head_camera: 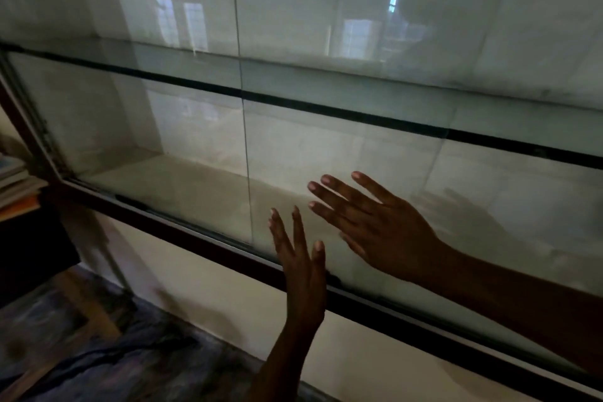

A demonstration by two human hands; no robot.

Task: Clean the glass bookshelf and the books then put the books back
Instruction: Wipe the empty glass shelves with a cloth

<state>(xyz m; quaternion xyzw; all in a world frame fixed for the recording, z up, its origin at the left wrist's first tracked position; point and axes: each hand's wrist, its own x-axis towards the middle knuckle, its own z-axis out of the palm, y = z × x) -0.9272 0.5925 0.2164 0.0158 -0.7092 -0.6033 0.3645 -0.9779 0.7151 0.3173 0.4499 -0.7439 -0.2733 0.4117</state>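
Note:
The glass bookshelf (pixel 182 127) fills the view, a wall cabinet with sliding glass panes and a dark wooden frame (pixel 202 238). Its lower compartment holds no books, and a glass shelf (pixel 326 85) crosses above it. My right hand (pixel 375 225) lies flat with spread fingers on the front pane, low and right of the pane edge (pixel 248 173). My left hand (pixel 301 268) is raised just below it, fingers straight, at the pane's bottom rail; whether it touches the glass I cannot tell. A stack of books (pixel 16 183) shows at the far left edge.
A dark piece of furniture (pixel 32 248) stands under the book stack at the left. A patterned blue cloth (pixel 98 346) lies below the cabinet. Reflections of windows show in the glass.

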